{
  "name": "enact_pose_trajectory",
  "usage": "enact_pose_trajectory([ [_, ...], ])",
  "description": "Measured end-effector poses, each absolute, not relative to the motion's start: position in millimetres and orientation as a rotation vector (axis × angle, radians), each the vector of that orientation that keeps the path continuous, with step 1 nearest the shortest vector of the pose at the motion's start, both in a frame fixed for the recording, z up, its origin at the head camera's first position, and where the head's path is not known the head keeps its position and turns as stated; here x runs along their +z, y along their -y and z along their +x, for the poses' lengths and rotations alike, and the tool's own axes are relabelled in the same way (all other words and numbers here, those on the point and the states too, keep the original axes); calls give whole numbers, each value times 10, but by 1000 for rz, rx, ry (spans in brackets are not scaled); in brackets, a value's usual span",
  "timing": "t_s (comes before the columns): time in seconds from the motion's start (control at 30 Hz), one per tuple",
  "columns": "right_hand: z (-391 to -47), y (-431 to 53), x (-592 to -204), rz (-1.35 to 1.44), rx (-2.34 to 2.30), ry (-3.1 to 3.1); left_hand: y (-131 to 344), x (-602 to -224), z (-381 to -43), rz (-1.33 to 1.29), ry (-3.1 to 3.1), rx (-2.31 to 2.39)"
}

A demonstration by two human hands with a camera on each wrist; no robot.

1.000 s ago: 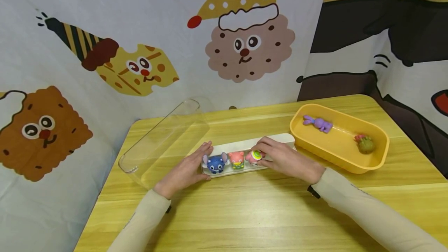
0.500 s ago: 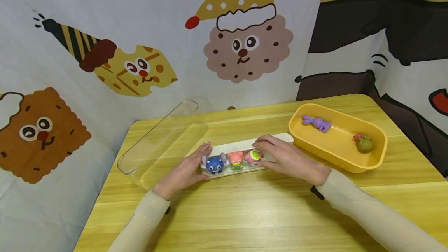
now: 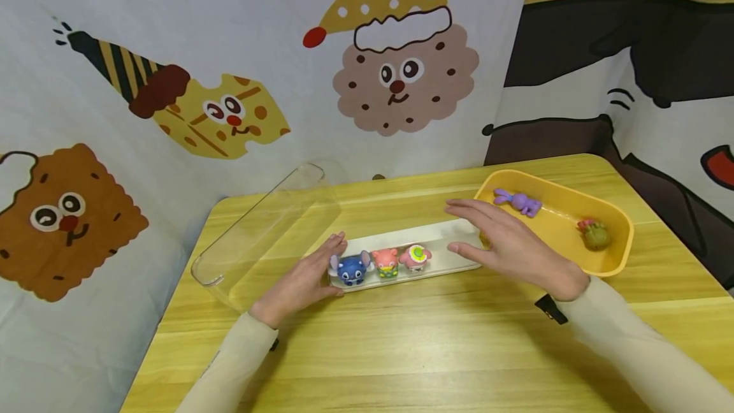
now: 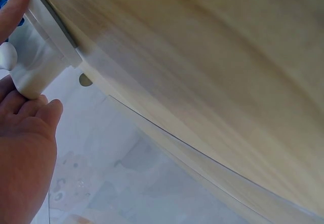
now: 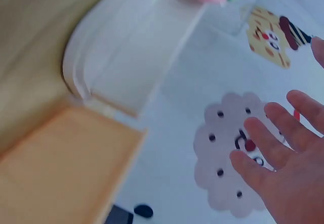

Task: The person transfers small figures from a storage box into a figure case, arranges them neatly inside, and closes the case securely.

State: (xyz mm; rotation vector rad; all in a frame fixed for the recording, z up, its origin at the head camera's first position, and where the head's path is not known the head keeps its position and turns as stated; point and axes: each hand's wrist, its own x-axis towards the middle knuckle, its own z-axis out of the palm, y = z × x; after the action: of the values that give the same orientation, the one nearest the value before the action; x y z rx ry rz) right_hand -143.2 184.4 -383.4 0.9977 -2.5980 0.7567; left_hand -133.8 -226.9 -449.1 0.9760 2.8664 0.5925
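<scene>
A long white tray (image 3: 453, 255) lies on the table with three toy figures in a row at its left part. They are a blue big-eared figure (image 3: 352, 269), a pink figure (image 3: 386, 263) and another pink figure (image 3: 415, 258) with a green-yellow round patch. My left hand (image 3: 298, 282) holds the tray's left end between thumb and fingers; the left wrist view shows the thumb at one edge and fingertips under the rounded end. Above the tray's right end, my right hand (image 3: 510, 244) is spread with nothing in it, overlapping the yellow bin's near corner in the head view.
The yellow bin (image 3: 622, 222) at the right holds a purple rabbit figure (image 3: 518, 202) and a green figure (image 3: 596, 236) with a red top. A clear plastic cover (image 3: 266, 234) stands at the left. A printed cloth (image 3: 309, 101) hangs behind the table.
My right hand has let go of the pink figure with the round patch and moved right toward the yellow bin, fingers spreading. The figure stays in the tray; my left hand has stayed put.
</scene>
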Motion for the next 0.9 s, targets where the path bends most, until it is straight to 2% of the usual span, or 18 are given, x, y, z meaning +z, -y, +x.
enact_pose_trajectory([
  [0.43,-1491,-2248,-3447,839,726,2640,2268,-4492,-1333,948,-2874,573],
  [0.9,-1882,-2704,-3361,695,791,2838,2273,-4486,-1330,965,-2878,576],
])
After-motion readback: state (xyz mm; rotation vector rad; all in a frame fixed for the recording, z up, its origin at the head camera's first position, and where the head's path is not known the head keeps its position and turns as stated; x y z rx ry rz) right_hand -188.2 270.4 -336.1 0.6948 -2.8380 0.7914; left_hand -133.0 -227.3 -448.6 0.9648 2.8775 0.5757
